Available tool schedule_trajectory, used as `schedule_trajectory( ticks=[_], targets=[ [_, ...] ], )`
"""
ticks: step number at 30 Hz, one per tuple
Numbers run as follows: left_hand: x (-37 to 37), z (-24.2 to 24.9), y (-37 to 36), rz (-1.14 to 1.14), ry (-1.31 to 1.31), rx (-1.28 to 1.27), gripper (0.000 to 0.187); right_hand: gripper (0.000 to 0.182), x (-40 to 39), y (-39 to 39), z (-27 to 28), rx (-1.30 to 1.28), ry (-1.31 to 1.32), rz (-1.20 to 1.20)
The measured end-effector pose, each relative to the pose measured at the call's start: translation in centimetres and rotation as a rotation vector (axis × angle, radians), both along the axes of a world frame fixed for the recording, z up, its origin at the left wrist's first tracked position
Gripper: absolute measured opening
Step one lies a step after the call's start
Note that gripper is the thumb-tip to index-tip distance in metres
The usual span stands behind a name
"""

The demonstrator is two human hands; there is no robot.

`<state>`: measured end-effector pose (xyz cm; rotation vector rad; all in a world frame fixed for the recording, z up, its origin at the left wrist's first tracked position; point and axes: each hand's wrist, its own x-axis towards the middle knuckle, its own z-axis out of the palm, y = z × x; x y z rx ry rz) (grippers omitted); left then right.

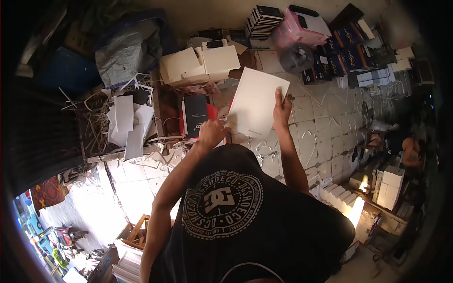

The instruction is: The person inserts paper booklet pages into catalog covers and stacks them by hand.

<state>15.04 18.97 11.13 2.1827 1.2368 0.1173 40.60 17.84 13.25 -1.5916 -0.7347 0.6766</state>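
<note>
A large cream-white book (pixel 257 104) with small print near its lower edge is tilted in front of me. A thin red line shows along its left side. My right hand (pixel 281 111) grips its right edge, thumb lying flat on the face and fingers hidden behind. My left hand (pixel 212 134) is curled closed by the book's lower left corner; whether it pinches that corner is not clear. Just beyond my left hand, a black book (pixel 196 115) with pale page edges lies on a red surface (pixel 211 112), perhaps a stool.
Cream sheets or covers (pixel 200 63) are piled ahead. White paper offcuts (pixel 125 118) fill a bin at left. Dark printed boxes (pixel 347 49), a pink-wrapped pack (pixel 302 28) and a stack of dark books (pixel 264 21) stand ahead right. Paper strips litter the tiled floor (pixel 325 125). Another person (pixel 410 151) sits at far right.
</note>
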Motion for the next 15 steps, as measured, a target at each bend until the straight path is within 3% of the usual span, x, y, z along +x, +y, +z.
schedule_trajectory(
  ticks=[2,5,8,10,11,12,13,14,15],
  targets=[
    [-0.2,-1.8,-0.9,-0.02,-0.047,-0.004,0.021,0.043,-0.2,-0.7,-0.7,-0.022,-0.011,0.036],
    [-1.4,-3.0,-3.1,-0.226,-0.163,0.03,0.015,0.041,1.7,-1.4,-2.9,-0.13,-0.174,0.237],
    [-4.3,-3.5,-3.2,-0.285,-0.165,0.027,0.011,0.039,4.1,-1.6,-2.6,-0.273,-0.277,0.437],
    [-8.9,-4.8,-1.3,0.025,-0.323,-0.056,0.011,0.039,6.2,-1.2,-1.2,-0.318,-0.324,0.525],
    [-12.1,-4.6,-0.5,0.285,-0.213,-0.164,0.01,0.039,7.4,-1.0,0.0,-0.352,-0.351,0.504],
    [-16.2,-5.3,-0.7,0.428,-0.223,0.061,0.012,0.038,8.6,-0.9,0.7,-0.386,-0.379,0.481],
    [-21.4,-6.9,-1.1,0.647,-0.222,-0.013,0.014,0.04,10.0,-0.8,0.3,-0.345,-0.313,0.414],
    [-29.8,-12.6,-2.6,0.818,-0.314,-0.057,0.019,0.041,11.4,-0.7,-0.3,-0.305,-0.247,0.343],
    [-34.7,-14.2,-5.8,1.185,-0.452,0.04,0.021,0.042,12.4,-0.5,-0.9,-0.266,-0.182,0.272]
  ],
)
